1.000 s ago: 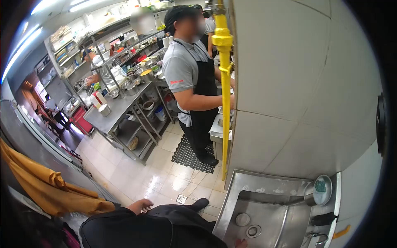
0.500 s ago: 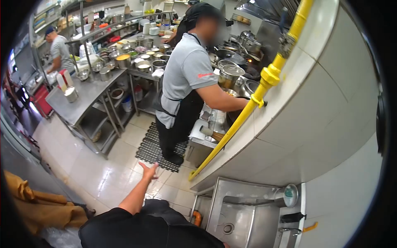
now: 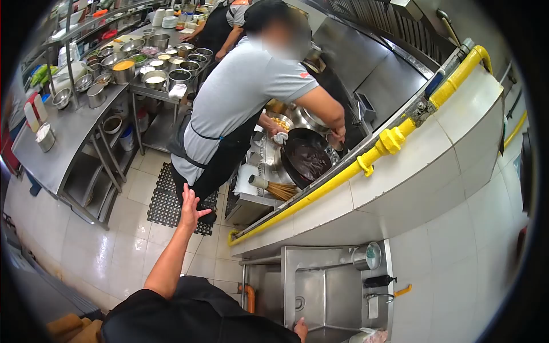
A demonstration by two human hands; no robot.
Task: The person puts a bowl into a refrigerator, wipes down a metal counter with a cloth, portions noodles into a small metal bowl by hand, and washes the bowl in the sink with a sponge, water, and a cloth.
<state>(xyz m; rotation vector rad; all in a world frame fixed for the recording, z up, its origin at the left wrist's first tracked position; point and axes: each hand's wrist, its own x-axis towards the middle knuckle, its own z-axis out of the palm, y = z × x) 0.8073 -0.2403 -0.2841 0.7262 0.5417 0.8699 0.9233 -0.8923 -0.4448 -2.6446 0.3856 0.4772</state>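
Note:
My left hand (image 3: 191, 210) reaches forward over the tiled floor, holding nothing, its fingers spread. It appears just in front of a co-worker's leg; whether it touches cannot be made out. Low in the view, my right hand (image 3: 301, 330) peeks out past my black clothing beside the metal sink (image 3: 290, 286). Most of its fingers are hidden. The co-worker (image 3: 240, 91), in a grey shirt and dark apron, leans over a black wok (image 3: 311, 157) with dark liquid inside. One of that person's hands grips a white cloth (image 3: 280, 138) at the wok's rim.
A yellow pipe (image 3: 320, 194) runs along the tiled half-wall (image 3: 412, 177). Steel tables on the left carry several pots (image 3: 123, 71). A bamboo brush (image 3: 274, 187) lies by the stove. Underfoot is a black rubber mat (image 3: 166, 197). A metal pot (image 3: 366, 256) stands at the sink.
The view has swung right and tilted. My left hand's fingers now point more upward. My right hand shows more by the sink. The co-worker has bent forward, and the wok has come into sight.

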